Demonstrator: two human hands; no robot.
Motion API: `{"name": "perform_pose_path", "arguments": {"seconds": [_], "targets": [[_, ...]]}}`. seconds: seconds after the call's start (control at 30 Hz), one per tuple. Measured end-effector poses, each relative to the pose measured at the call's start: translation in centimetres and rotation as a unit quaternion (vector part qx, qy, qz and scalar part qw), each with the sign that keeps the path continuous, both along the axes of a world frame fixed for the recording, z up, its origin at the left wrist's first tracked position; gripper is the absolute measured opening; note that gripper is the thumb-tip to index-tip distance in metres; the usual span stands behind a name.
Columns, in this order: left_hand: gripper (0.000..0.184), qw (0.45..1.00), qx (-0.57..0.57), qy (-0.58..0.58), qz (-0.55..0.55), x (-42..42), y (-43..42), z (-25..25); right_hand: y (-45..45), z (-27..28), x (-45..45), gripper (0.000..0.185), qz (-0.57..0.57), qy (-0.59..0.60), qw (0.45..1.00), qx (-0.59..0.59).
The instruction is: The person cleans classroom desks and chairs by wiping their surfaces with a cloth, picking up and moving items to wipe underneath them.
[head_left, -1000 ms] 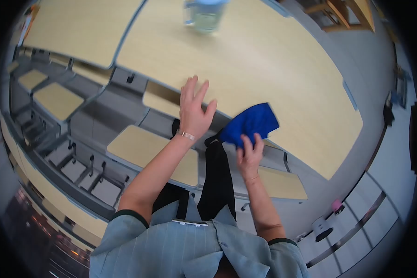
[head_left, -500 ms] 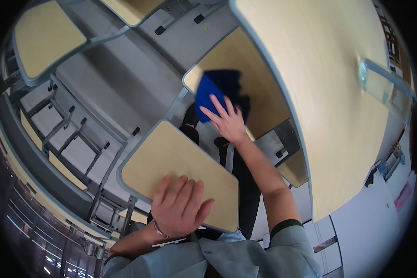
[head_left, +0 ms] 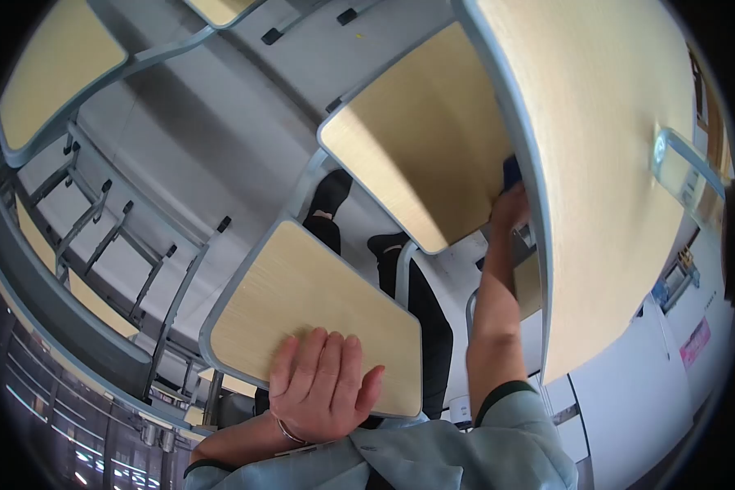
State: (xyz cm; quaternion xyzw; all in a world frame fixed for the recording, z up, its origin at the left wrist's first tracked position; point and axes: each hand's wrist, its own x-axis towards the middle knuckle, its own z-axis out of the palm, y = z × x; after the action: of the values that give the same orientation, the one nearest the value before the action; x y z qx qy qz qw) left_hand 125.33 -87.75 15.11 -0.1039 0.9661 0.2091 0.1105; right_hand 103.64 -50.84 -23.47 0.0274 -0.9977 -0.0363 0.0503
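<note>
My left hand (head_left: 320, 384) lies on the near wooden seat (head_left: 302, 302), palm down and fingers slightly spread. It holds nothing. My right hand (head_left: 510, 211) reaches in under the edge of the large table (head_left: 604, 163), above the far seat (head_left: 425, 131). A small part of the blue cloth (head_left: 511, 171) shows at its fingertips; the rest is hidden by the tabletop. The fingers of this hand are dark and pressed against the cloth.
A clear jug (head_left: 690, 175) stands on the large table at the right. My feet in black shoes (head_left: 331, 194) are between the seats. Another seat (head_left: 57, 73) and metal frames (head_left: 171, 302) stand at the left.
The view has turned from the tabletop to the seats. My left hand has come down onto the near seat. My right hand has moved with the cloth across the far seat to under the table edge.
</note>
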Motion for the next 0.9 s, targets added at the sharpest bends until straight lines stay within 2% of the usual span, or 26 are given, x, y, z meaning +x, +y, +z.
{"name": "perform_pose_path", "arguments": {"seconds": [0.03, 0.13, 0.17, 0.2, 0.3, 0.33, 0.37, 0.4, 0.47, 0.57, 0.7, 0.83, 0.9], "targets": [[0.041, 1.0, 0.0, -0.001, 0.0, -0.1, 0.0, -0.1, -1.4, 2.1, 2.5, 0.052, -0.076, -0.008, 0.997, -0.012], [0.042, 1.0, 0.003, -0.012, -0.011, -0.1, -0.1, 0.0, -6.8, 3.7, 12.2, 0.052, -0.074, 0.0, 0.993, -0.096], [0.042, 1.0, 0.001, -0.013, -0.014, -0.1, 0.0, 0.0, -7.7, 4.7, 14.8, 0.057, -0.046, -0.068, 0.995, -0.048], [0.041, 1.0, 0.007, -0.004, -0.014, 0.0, 0.0, 0.0, -9.5, 5.2, 17.1, 0.059, -0.041, -0.087, 0.995, -0.038], [0.039, 1.0, -0.003, 0.006, -0.022, 0.0, -0.1, -0.1, -13.7, 9.7, 18.2, 0.056, 0.199, -0.172, 0.95, -0.167], [0.034, 0.999, -0.004, 0.034, -0.014, -0.2, -0.1, -0.1, -14.3, 10.2, 16.6, 0.068, 0.284, -0.237, 0.918, -0.141], [0.032, 0.999, 0.0, 0.044, -0.016, -0.3, -0.1, -0.1, -14.7, 10.4, 14.1, 0.072, 0.368, -0.264, 0.882, -0.13], [0.029, 0.998, 0.0, 0.055, -0.016, -0.3, -0.3, -0.2, -14.1, 9.0, 11.4, 0.063, 0.445, -0.243, 0.851, -0.139], [0.027, 0.998, -0.003, 0.062, -0.009, 0.3, -0.1, -0.1, -11.8, 6.5, 7.8, 0.054, 0.482, -0.165, 0.857, -0.074], [0.024, 0.996, -0.029, 0.086, 0.013, 0.2, 0.1, -0.6, -4.1, 6.4, 4.7, 0.051, 0.39, -0.164, 0.906, -0.019], [0.016, 0.992, -0.037, 0.111, 0.05, 0.7, 0.2, -1.1, 9.2, 10.1, 7.2, 0.046, 0.212, -0.247, 0.945, 0.016], [0.014, 0.987, -0.023, 0.133, 0.083, 1.3, -0.3, -2.1, 16.1, 14.2, 14.6, 0.042, 0.027, -0.373, 0.924, -0.085], [0.013, 0.986, -0.002, 0.134, 0.096, 1.8, -1.0, -2.6, 18.1, 16.3, 19.9, 0.038, -0.023, -0.336, 0.929, -0.153]]}}
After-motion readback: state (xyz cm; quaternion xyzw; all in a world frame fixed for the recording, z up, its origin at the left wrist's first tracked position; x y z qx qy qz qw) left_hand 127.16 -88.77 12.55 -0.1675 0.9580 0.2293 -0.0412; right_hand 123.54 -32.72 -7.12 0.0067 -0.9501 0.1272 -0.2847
